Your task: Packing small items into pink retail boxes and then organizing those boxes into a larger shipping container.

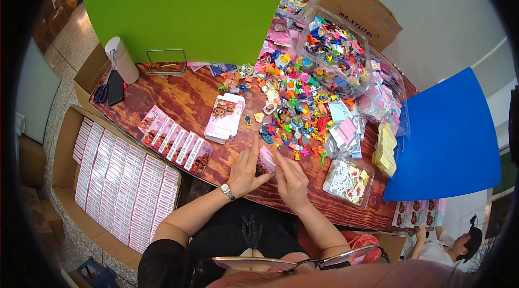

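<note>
A small pink printed box (pixel 265 159) lies near the table's front edge, between my two hands. To its left is my left hand (pixel 246 173), its fingers stretched out and its thumb pointing toward the box's lower end. My right hand (pixel 292 180) has its fingers together and bent at the box's right edge; the fingertips cover part of it. Just beyond stands a stack of flat pink-and-white cartons (pixel 224 117). Leftward, a slanting row of several similar filled boxes (pixel 175 142) rests on the table. Small colourful plastic toys (pixel 294 120) spread to the right.
A big cardboard box (pixel 127 180) packed with pink boxes sits at left. Cards (pixel 346 128), a tub of small white and yellow pieces (pixel 348 182), a yellow cloth (pixel 385 150) and a toy-filled bin (pixel 335 44) are rightward. Green (pixel 178 12) and blue panels (pixel 448 136) stand around. Another person (pixel 448 247) works at right.
</note>
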`<state>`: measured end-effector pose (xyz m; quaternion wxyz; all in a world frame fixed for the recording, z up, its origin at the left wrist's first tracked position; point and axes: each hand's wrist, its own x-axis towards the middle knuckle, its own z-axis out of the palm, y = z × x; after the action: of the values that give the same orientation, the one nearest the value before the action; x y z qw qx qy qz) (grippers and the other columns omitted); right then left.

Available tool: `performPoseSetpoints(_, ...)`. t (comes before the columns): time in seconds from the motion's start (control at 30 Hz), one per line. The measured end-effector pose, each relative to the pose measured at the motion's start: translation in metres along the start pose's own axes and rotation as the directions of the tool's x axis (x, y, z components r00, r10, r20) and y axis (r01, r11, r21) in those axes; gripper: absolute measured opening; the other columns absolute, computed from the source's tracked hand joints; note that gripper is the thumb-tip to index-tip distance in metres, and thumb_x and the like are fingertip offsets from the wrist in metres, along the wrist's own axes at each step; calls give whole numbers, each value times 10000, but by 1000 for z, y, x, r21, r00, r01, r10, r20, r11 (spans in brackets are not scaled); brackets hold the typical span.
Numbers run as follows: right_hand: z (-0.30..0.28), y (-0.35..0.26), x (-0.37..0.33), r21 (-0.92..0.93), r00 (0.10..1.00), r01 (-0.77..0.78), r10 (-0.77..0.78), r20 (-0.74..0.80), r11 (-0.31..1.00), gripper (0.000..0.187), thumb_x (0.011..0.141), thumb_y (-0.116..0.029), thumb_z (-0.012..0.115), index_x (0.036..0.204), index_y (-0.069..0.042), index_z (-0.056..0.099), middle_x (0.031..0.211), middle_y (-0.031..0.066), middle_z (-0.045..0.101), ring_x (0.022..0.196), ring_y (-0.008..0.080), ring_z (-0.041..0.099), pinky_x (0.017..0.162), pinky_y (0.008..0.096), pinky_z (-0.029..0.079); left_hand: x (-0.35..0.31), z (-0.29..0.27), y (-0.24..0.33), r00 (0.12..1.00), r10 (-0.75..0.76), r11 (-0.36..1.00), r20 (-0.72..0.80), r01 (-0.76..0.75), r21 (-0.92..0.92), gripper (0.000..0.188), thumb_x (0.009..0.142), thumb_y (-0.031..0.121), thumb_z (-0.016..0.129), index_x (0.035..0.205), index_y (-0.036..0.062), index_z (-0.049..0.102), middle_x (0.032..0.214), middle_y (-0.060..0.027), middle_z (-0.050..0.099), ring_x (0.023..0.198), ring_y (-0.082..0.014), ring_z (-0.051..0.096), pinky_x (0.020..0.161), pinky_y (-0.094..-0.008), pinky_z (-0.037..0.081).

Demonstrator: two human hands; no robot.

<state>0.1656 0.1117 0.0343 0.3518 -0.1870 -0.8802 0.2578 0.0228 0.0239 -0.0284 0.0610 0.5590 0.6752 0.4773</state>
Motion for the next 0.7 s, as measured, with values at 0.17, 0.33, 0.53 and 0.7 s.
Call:
performPoseSetpoints(0.17, 5, -1, -5, -104, 990, 138, -140, -12, 985, 407, 905, 37, 649, 1308, 48, 596, 1111, 181, 708, 985, 306, 689, 826, 371, 551, -2, -2, -1, 999, 16, 998, -46, -13, 65, 1175, 738, 301, 842, 1570, -53, 93, 1166, -257, 548, 991, -413, 553, 855, -464, 489)
performPoseSetpoints(0.33, 1, -7, -2, 243, 974, -225, 226, 24, 944, 513, 898, 10, 666, 1391, 41, 524, 1232, 212, 671, 1140, 323, 663, 938, 376, 526, 0, -13, 9, 998, -22, 999, -67, 20, -36, 1160, 745, 280, 844, 1552, -87, 97, 1281, -300, 520, 1149, -442, 543, 971, -474, 468)
performPoseSetpoints(0.53, 3, 5, -2, -13, 993, 92, -90, 79, 996, 421, 914, -27, 671, 1323, 39, 593, 1270, 234, 641, 1144, 354, 653, 944, 411, 534, -1, -17, 12, 999, -29, 998, -22, 27, -59, 1137, 749, 244, 828, 1555, -82, 95, 1322, -325, 495, 1192, -450, 532, 1004, -472, 456)
performPoseSetpoints(0.7, 5, 3, -4, 48, 994, 57, -61, 87, 997, 394, 902, -1, 671, 1294, 8, 631, 1284, 229, 640, 1139, 347, 661, 936, 391, 539, -4, -14, 8, 999, -41, 997, -14, 40, -67, 1136, 740, 217, 820, 1564, -65, 91, 1227, -293, 523, 1096, -440, 547, 944, -470, 469)
